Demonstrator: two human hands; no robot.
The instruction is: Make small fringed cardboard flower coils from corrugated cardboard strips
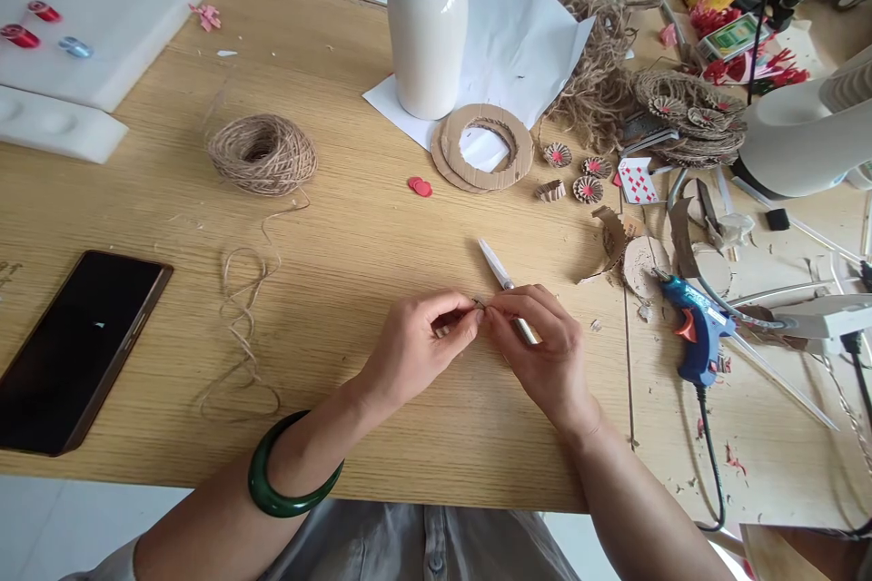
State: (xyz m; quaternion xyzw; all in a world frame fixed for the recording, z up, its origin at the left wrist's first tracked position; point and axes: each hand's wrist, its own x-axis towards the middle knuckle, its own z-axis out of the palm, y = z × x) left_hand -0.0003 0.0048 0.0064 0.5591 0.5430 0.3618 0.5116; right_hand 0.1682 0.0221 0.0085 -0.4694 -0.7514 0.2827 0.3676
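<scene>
My left hand [423, 338] and my right hand [543, 347] meet fingertip to fingertip low over the wooden table [327, 336]. Each pinches the same tiny dark piece, too small to name and mostly covered by the fingers. A green bangle [262, 472] circles my left wrist. Partly beneath my right hand lies a silver pointed tool [495, 263], its tip toward the back left. Beyond the hands are two red discs [421, 187] and stacked cardboard rings [520, 150]. Left of them sits a ball of twine [262, 154], its loose strand trailing toward the front.
A black phone [78, 349] lies at far left. A white bottle [427, 36] stands on paper at the back. To the right are a blue glue gun [701, 331], its cord, cardboard scraps, pleated rosettes [588, 190], a playing card [638, 181] and more twine [596, 64].
</scene>
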